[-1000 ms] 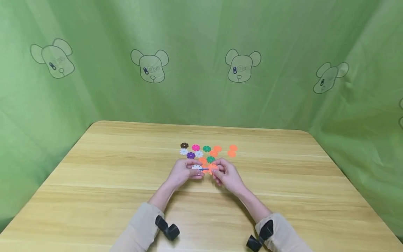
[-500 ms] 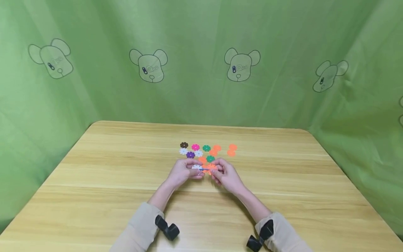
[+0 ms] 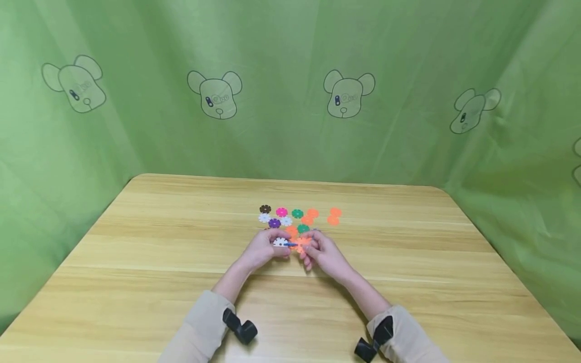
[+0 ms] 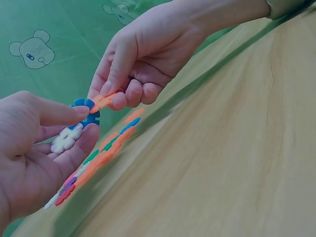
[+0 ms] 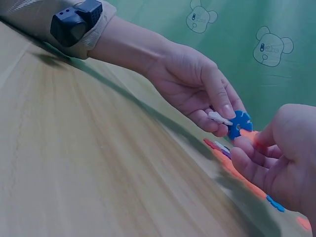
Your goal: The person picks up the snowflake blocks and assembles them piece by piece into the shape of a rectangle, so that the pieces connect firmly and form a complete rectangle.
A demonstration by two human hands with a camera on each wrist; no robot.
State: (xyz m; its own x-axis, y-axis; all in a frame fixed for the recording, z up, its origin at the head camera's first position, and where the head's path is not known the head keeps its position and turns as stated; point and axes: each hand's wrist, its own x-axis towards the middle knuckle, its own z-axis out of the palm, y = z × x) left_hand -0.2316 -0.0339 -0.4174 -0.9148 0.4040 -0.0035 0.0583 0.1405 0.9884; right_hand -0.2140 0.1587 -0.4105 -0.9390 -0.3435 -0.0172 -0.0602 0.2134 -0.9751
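My left hand (image 3: 263, 248) pinches a blue slotted snowflake disc (image 5: 240, 122) between thumb and fingers, seen edge-on in the head view. A white snowflake disc (image 4: 66, 138) is joined to the blue one and lies against the left fingers. From the other side, my right hand (image 3: 328, 256) grips an orange snowflake disc (image 4: 104, 101) between thumb and index finger. The orange disc meets the blue disc's edge; how deep their slots interlock cannot be made out. Both hands are in front of the loose discs, above the table.
Beyond the hands, brown (image 3: 265, 208), pink (image 3: 282, 212), purple (image 3: 274, 223), green (image 3: 297, 214) and several orange discs (image 3: 333, 220) lie on the wooden table (image 3: 181, 302). A red disc (image 4: 65, 195) and another blue disc (image 5: 275, 203) lie among them. Green cloth (image 3: 290, 141) hangs behind.
The orange disc has come leftward against the blue disc, from a little apart. Both hands have shifted slightly left, and the right fingers have turned a little. The loose discs stay put.
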